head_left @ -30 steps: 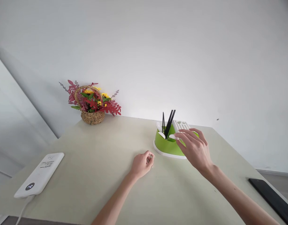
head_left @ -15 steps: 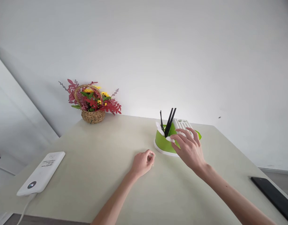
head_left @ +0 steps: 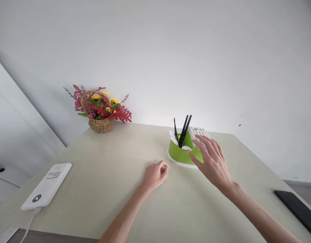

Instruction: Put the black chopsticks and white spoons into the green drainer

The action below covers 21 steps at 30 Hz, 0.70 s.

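A green utensil holder [head_left: 182, 156] with a white base stands on the table. Black chopsticks [head_left: 185, 130] lean in it, with white spoons [head_left: 173, 139] at its left side. Another white spoon [head_left: 186, 148] rests inside near the front rim. My right hand [head_left: 215, 165] hovers over the holder's right side, fingers spread and holding nothing. It hides part of the white slotted section [head_left: 196, 131]. My left hand [head_left: 157, 174] lies on the table in front and to the left of the holder, fingers curled in, with nothing visible in them.
A wicker basket of artificial flowers [head_left: 101, 125] stands at the back left by the wall. A white power bank [head_left: 47, 185] with a cable [head_left: 31, 222] lies at the left. A black phone [head_left: 296, 211] lies near the right table edge.
My right hand has let go of the white spoon, which now sits lower in the holder. The hand has moved slightly right with fingers spread. My left hand stays curled in place.
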Each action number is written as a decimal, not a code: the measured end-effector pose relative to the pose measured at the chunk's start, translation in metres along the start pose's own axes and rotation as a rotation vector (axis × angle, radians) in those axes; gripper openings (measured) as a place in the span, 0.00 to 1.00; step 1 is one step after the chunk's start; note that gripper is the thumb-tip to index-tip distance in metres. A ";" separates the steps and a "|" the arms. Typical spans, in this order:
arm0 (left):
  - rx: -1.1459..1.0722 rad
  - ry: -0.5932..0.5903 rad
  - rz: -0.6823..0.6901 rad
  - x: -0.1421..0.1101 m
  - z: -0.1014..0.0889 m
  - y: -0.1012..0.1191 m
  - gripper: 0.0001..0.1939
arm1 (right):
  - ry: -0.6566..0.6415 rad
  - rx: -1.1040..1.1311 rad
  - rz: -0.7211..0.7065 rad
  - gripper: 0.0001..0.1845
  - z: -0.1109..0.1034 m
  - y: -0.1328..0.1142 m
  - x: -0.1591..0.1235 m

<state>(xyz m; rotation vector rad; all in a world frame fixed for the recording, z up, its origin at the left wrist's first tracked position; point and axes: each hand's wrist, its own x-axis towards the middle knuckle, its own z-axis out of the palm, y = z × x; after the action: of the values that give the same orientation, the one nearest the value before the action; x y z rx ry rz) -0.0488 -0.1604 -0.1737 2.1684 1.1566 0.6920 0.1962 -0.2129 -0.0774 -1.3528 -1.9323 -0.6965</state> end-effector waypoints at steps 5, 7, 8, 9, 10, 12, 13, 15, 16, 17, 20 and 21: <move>-0.003 -0.002 -0.002 0.000 0.001 -0.001 0.11 | 0.016 -0.033 -0.016 0.15 -0.004 -0.003 0.001; 0.002 0.001 -0.003 0.001 0.001 -0.002 0.11 | 0.019 -0.044 -0.039 0.11 -0.004 -0.003 0.002; 0.003 0.004 -0.002 0.001 0.001 -0.002 0.11 | 0.022 -0.048 -0.047 0.10 -0.004 -0.003 0.003; 0.004 0.008 0.000 0.001 0.002 -0.002 0.11 | 0.025 -0.051 -0.052 0.09 -0.004 -0.003 0.004; 0.003 0.010 0.003 0.001 0.002 -0.002 0.11 | 0.027 -0.054 -0.056 0.07 -0.003 -0.003 0.005; -0.002 0.009 0.006 0.001 0.001 -0.002 0.11 | 0.030 -0.057 -0.059 0.05 0.000 -0.003 0.007; -0.005 0.007 0.005 0.001 0.001 -0.001 0.11 | 0.029 -0.059 -0.057 0.04 0.001 -0.004 0.008; -0.006 0.001 0.002 0.001 0.001 -0.002 0.11 | 0.026 -0.064 -0.046 0.03 0.004 -0.007 0.011; -0.005 0.001 0.003 0.001 0.001 -0.002 0.11 | 0.026 -0.066 -0.038 0.04 0.006 -0.009 0.013; -0.003 0.001 0.004 0.001 0.000 -0.002 0.11 | 0.026 -0.068 -0.029 0.04 0.007 -0.011 0.014; 0.006 0.003 0.009 0.001 0.000 -0.002 0.10 | 0.017 -0.066 -0.004 0.06 0.010 -0.014 0.017; 0.010 0.004 0.010 0.001 0.000 -0.002 0.10 | 0.008 -0.063 0.002 0.06 0.010 -0.014 0.018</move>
<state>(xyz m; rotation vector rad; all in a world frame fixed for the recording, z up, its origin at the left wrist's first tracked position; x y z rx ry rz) -0.0492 -0.1586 -0.1754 2.1833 1.1549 0.6961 0.1763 -0.1996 -0.0709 -1.3879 -1.9164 -0.7667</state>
